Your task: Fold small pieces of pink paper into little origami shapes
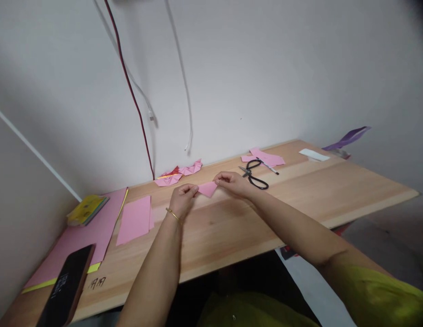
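Observation:
A small piece of folded pink paper [207, 189], roughly triangular with its point toward me, is stretched between my two hands just over the wooden table. My left hand [183, 198] pinches its left corner between thumb and fingers. At the opposite corner, my right hand [233, 183] grips the paper the same way. Beyond my left hand lie folded pink paper shapes [168, 180], with a red one [171, 171] among them. Black-handled scissors [255, 174] rest open, right of my right hand.
A pen [267, 166] lies on pink paper scraps [274, 158] near the wall. At left are pink sheets [134, 220], a larger pink stack [107, 222], a yellow packet [87, 209] and a phone [68, 286]. A white strip [314, 155] sits far right; cables [129, 84] hang behind.

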### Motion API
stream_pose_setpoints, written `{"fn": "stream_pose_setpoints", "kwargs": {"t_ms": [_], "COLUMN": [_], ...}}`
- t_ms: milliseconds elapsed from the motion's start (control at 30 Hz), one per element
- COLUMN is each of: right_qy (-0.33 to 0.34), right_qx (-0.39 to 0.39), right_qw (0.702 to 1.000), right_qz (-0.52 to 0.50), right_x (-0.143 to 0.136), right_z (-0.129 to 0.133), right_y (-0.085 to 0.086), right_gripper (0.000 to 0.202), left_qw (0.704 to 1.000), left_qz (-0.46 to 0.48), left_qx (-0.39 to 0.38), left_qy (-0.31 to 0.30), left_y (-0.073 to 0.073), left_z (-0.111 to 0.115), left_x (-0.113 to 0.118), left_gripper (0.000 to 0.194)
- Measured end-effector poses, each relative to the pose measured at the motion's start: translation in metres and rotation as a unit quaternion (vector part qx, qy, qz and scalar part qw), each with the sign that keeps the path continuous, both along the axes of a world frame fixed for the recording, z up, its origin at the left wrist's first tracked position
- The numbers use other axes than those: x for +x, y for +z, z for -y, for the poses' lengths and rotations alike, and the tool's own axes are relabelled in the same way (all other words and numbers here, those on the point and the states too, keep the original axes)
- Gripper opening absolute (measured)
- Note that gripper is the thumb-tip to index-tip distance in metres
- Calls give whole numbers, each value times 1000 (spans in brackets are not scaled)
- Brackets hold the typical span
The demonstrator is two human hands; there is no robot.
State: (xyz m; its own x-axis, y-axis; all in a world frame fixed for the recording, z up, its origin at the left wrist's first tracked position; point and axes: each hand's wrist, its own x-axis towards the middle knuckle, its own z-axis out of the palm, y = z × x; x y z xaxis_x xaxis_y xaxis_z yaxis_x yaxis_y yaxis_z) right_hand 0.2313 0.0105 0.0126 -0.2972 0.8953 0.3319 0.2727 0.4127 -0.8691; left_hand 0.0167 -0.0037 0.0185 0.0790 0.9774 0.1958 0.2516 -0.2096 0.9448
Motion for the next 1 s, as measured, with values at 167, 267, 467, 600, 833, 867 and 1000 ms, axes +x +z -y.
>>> {"fn": "stream_pose_setpoints", "kwargs": {"t_ms": [167, 267, 467, 600, 833, 867, 1000], "right_qy": [-11, -4, -9, 4, -15, -14, -27], "right_qx": [190, 229, 178, 103, 2, -3, 0], "right_qw": [974, 957, 966, 982, 992, 992, 990], "right_qz": [123, 179, 186, 158, 125, 124, 139], "right_x": [-9, -16, -19, -11, 5, 5, 10], "right_z": [5, 9, 12, 12, 4, 4, -3], "right_y": [2, 4, 7, 8, 6, 6, 3], "right_gripper": [24, 18, 12, 10, 16, 16, 15], "left_qw": [983, 970, 962, 971, 989, 990, 992], "left_qz": [-135, -171, -193, -177, -123, -118, -112], "left_qx": [124, 171, 189, 160, 73, 67, 55], "left_qy": [1, -14, -40, -33, -24, -27, -24], "left_y": [-3, -4, -3, 2, 7, 5, 2], "left_z": [2, 8, 13, 10, 4, 3, 0], "left_x": [5, 12, 20, 13, -2, -2, -4], "left_gripper": [19, 19, 20, 18, 20, 20, 20]}}
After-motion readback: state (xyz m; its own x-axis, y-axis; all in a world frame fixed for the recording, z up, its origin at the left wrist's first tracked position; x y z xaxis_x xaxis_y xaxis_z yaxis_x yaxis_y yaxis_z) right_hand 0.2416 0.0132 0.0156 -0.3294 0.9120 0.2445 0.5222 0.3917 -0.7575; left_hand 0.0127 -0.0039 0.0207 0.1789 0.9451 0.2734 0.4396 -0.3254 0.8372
